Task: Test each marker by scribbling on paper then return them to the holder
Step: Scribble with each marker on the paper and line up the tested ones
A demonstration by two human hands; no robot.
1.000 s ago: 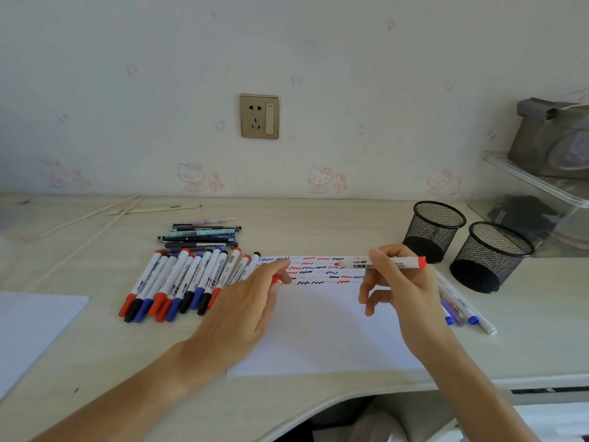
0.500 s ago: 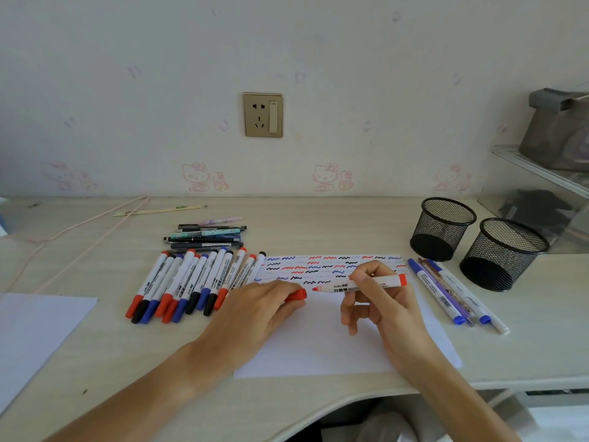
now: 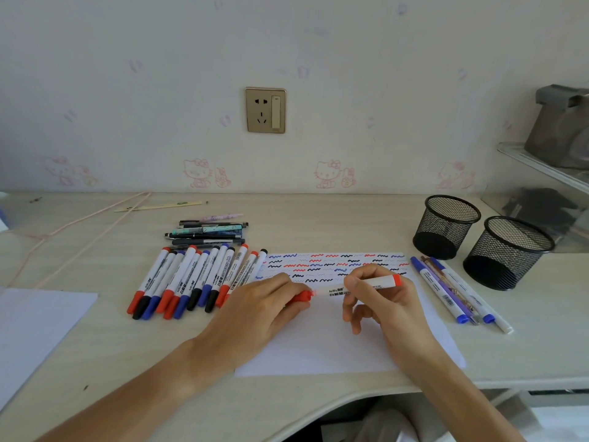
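We face a pale wall (image 3: 350, 59) with faint pink cartoon-cat prints along its base and small lilac marks higher up. A gold-toned socket plate (image 3: 265, 110) with a switch sits at its middle. Below runs a light wood-grain desk (image 3: 95, 362) — its front edge curves inward near us. At the right, a clear shelf (image 3: 541, 169) carries a grey object (image 3: 561, 129), with something dark beneath it — we cannot tell what. Soft, even light fills the room.

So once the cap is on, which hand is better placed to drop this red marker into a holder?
Probably the right hand: it grips the red marker, and both mesh holders stand on its side. The left hand only pinches the cap.
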